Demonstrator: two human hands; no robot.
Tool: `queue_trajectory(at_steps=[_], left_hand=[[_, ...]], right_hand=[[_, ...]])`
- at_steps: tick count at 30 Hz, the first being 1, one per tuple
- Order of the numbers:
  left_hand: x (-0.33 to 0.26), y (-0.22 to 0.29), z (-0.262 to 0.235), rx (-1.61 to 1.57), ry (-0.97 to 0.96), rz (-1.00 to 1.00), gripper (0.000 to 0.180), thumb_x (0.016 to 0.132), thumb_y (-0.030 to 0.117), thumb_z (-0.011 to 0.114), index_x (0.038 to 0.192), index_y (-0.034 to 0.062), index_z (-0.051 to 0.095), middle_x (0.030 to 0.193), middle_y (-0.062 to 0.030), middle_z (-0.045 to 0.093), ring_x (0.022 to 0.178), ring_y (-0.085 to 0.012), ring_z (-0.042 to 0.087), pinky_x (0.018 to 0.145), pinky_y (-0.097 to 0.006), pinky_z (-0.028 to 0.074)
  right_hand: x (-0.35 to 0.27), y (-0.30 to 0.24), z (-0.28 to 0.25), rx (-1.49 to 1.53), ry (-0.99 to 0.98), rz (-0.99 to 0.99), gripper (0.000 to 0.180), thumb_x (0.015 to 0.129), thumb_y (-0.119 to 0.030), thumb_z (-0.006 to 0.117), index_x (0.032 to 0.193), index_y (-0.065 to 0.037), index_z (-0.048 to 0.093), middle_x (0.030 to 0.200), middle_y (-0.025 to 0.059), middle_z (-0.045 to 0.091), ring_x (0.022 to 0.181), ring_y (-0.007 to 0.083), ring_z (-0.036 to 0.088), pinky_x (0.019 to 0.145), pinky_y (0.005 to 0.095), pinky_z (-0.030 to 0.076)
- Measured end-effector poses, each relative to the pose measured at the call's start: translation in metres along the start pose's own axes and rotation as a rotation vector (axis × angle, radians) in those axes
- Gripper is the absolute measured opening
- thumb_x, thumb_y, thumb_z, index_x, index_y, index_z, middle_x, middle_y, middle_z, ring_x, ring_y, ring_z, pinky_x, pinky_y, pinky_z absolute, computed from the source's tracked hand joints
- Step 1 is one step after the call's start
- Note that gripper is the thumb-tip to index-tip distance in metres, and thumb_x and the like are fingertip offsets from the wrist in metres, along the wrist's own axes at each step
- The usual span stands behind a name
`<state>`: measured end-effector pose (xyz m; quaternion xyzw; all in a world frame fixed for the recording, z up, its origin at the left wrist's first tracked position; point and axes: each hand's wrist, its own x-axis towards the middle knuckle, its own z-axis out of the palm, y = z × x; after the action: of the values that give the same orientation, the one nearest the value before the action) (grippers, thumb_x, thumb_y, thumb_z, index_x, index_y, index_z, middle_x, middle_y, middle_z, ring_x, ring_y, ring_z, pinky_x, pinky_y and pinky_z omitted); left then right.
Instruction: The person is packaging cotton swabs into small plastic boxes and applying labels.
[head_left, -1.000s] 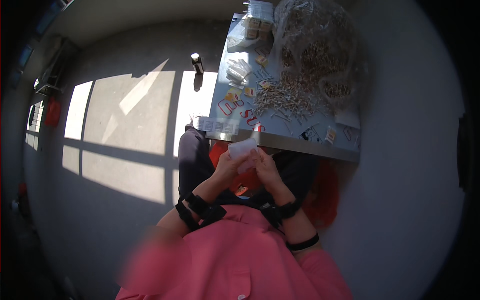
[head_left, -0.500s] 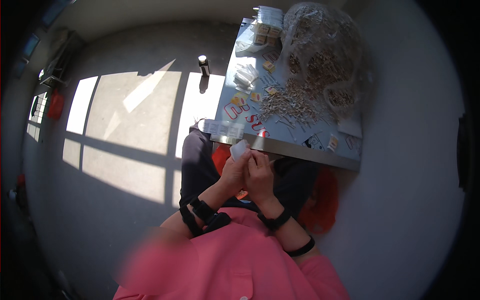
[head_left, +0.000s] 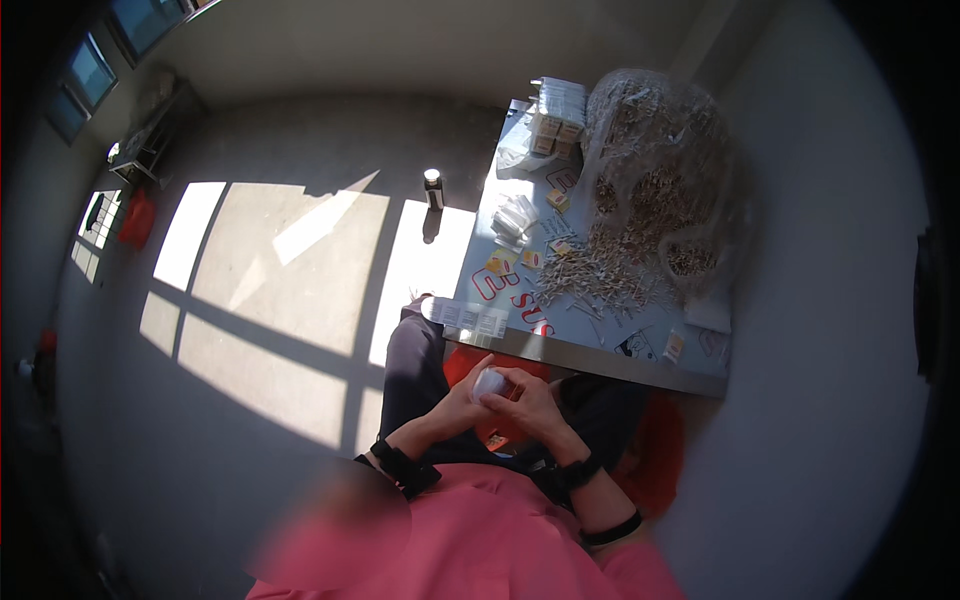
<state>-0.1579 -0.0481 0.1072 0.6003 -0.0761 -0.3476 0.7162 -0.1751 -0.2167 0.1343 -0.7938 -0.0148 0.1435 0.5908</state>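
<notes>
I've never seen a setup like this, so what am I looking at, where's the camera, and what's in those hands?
There's no machine here, just a person's bare hands. A wide fisheye camera worn on the head looks down, so straight edges bend. The left hand and right hand hold a small, whitish, see-through item between them. On the table lie loose swab-like sticks, a large clear bag of more, and stacked packs.
</notes>
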Motion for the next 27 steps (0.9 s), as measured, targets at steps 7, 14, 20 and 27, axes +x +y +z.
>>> queue_trajectory(at_steps=[7, 14, 20, 27], left_hand=[[-0.005, -0.008, -0.004, 0.235, -0.039, -0.024, 0.064, 0.073, 0.013, 0.070, 0.129, 0.0038, 0.042, 0.117, -0.0133, 0.055, 0.105, -0.0245, 0.057, 0.090, -0.034, 0.046], [-0.014, 0.016, 0.013, 0.701, 0.238, 0.259, 0.062, 0.082, 0.016, 0.065, 0.134, 0.0016, 0.035, 0.124, -0.0234, 0.049, 0.112, -0.0396, 0.052, 0.090, -0.040, 0.046], [-0.006, 0.030, -0.001, 0.758, 0.241, 0.371, 0.057, 0.085, 0.010, 0.058, 0.135, 0.0006, 0.033, 0.119, -0.0208, 0.049, 0.112, -0.0362, 0.050, 0.096, -0.037, 0.041], [-0.008, 0.036, -0.014, 0.609, 0.193, 0.289, 0.043, 0.087, 0.007, 0.053, 0.128, -0.0009, 0.042, 0.117, -0.0201, 0.053, 0.110, -0.0338, 0.053, 0.093, -0.036, 0.042]], right_hand=[[0.007, 0.012, 0.017, 0.004, -0.056, -0.021, 0.039, 0.078, -0.025, 0.073, 0.105, 0.000, 0.061, 0.091, 0.0087, 0.066, 0.085, 0.0147, 0.063, 0.077, 0.0290, 0.051], [0.017, 0.011, 0.015, 0.080, 0.197, 0.066, 0.024, 0.081, -0.020, 0.069, 0.093, -0.001, 0.060, 0.084, 0.0059, 0.064, 0.075, 0.0103, 0.058, 0.068, 0.0274, 0.048], [0.036, 0.002, 0.014, 0.223, 0.178, 0.127, 0.023, 0.085, -0.021, 0.068, 0.094, -0.001, 0.060, 0.083, 0.0017, 0.062, 0.075, 0.0088, 0.056, 0.067, 0.0245, 0.048], [0.021, -0.013, -0.004, 0.379, -0.045, 0.106, 0.077, 0.080, -0.023, 0.073, 0.137, 0.000, 0.025, 0.122, 0.0149, 0.052, 0.104, 0.0188, 0.055, 0.082, 0.0283, 0.048]])
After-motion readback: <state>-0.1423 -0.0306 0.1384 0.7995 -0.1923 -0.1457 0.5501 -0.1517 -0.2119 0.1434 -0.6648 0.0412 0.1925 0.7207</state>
